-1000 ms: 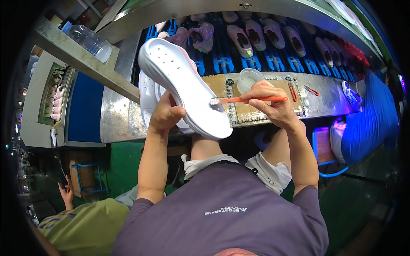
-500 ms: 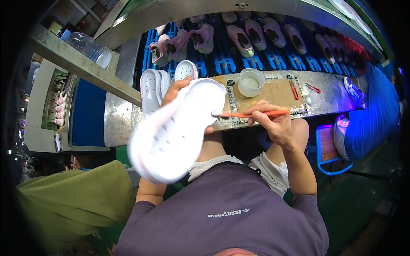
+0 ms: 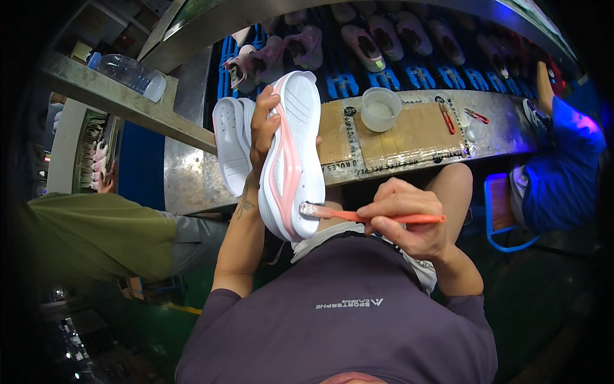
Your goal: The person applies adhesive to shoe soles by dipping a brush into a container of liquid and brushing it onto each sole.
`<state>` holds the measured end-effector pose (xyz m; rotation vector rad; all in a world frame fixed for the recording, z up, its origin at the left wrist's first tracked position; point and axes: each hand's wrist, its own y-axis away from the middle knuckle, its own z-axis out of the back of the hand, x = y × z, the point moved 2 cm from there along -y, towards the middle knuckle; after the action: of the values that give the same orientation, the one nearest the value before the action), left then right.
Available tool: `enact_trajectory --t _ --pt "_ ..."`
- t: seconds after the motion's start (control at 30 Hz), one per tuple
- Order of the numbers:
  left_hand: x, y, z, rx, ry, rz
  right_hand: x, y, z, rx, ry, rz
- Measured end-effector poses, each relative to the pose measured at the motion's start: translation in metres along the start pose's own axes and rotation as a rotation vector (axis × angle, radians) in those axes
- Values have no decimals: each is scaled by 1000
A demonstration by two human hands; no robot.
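A white shoe sole (image 3: 304, 137) with a pink stripe along its side is held up and tilted in my left hand (image 3: 263, 125). My fingers wrap its left side, and fingertips show at its right edge. My right hand (image 3: 409, 217) closes around the orange handle of a brush (image 3: 348, 216). The whitish brush head touches the inside of the sole at the end nearest me. Behind my left hand, several white soles (image 3: 229, 137) stand on the metal bench, partly hidden.
A translucent cup (image 3: 380, 109) of whitish contents stands on taped cardboard (image 3: 416, 142), left of two red-handled snips (image 3: 447, 119). Beyond, shoes (image 3: 364, 50) line a blue rack (image 3: 342, 85). A metal bar (image 3: 128, 102) crosses left. Co-workers sit left in olive (image 3: 109, 237) and right in blue (image 3: 563, 173).
The sole has turned from its holed inner face to its pink-striped side. The brush has moved toward me, from the sole's far end to its near end. The right co-worker's arm now reaches toward the rack.
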<state>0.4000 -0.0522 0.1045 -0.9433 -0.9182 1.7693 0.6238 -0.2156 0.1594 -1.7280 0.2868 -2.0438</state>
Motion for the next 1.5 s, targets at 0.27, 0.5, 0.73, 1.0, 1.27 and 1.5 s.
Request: enact_trajectory --t 0.27,0.5,0.73,1.0,1.27,1.5 --pt "22 23 -19 12 203 230 12 -3 -23 -125 -420 -216" --pt "2 30 -12 101 -78 192 -31 -23 -21 -491 -943 -286" --pt "-42 8 9 441 1196 968 -57 9 31 -730 -759 -256" --pt "91 -226 -13 -190 1882 804 -60 23 43 -824 -715 -307" --pt "97 -193 -17 -377 1086 790 -81 37 37 -714 -710 -273" --pt "91 -38 75 -217 -192 745 -94 44 43 -693 -574 -361"
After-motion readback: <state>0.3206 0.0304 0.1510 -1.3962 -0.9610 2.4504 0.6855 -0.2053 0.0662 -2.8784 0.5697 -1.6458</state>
